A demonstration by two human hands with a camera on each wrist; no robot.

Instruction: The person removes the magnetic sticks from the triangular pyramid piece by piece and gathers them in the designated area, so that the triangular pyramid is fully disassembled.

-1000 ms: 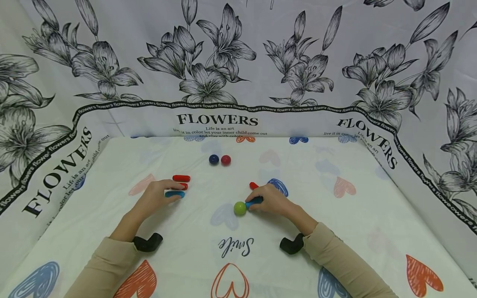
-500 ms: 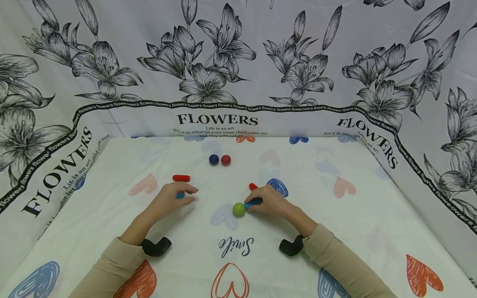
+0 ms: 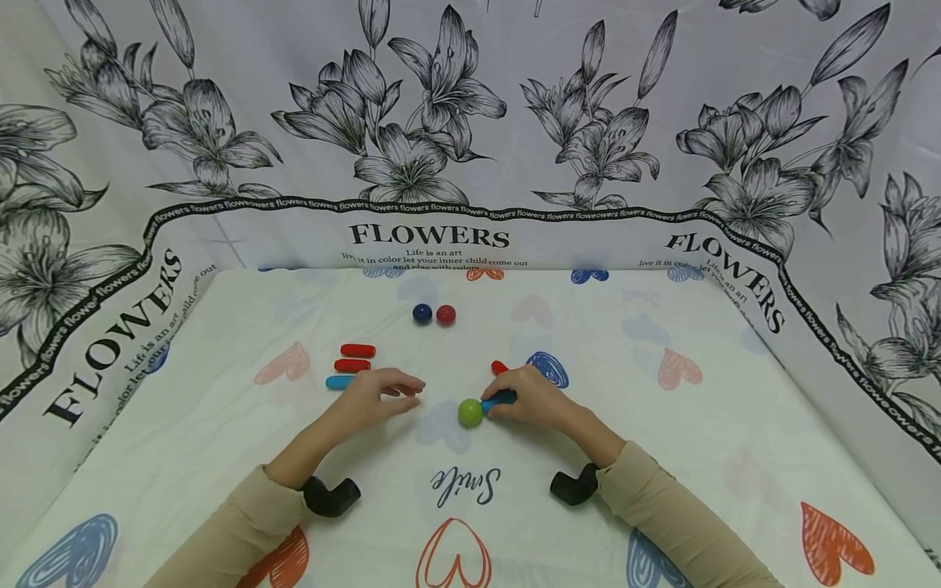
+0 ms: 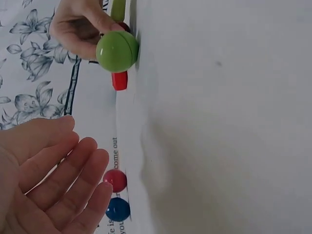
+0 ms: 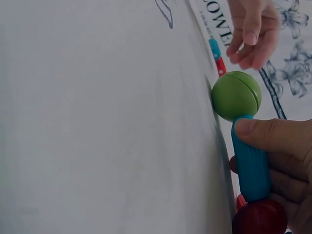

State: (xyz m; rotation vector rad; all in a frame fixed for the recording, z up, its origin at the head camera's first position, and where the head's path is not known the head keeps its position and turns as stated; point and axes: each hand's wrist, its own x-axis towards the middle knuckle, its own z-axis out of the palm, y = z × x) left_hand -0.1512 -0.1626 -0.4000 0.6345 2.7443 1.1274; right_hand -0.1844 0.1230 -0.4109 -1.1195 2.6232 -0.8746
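Observation:
My right hand (image 3: 532, 395) grips a blue stick (image 5: 251, 161), thumb along its side. At one end of the stick sits a green ball (image 5: 236, 96); a dark red ball (image 5: 261, 217) meets the other end. My left hand (image 3: 378, 394) holds nothing, its fingers loosely bent with a gap to the thumb, a short way left of the green ball. Behind that hand lie two red sticks, the upper red stick (image 3: 358, 350) and the lower red stick (image 3: 352, 366), and a loose blue stick (image 3: 340, 382), partly covered by the hand.
Farther back on the white cloth (image 3: 625, 506) rest a dark blue ball (image 3: 422, 314) and a red ball (image 3: 446, 315), side by side. Part of another red stick (image 3: 500, 367) shows behind my right hand. A flower-printed curtain (image 3: 434, 147) hangs behind the table.
My left hand has moved right, away from the loose sticks toward the green ball, uncovering the red sticks. The right hand stays nearly still; the green ball has shifted slightly left.

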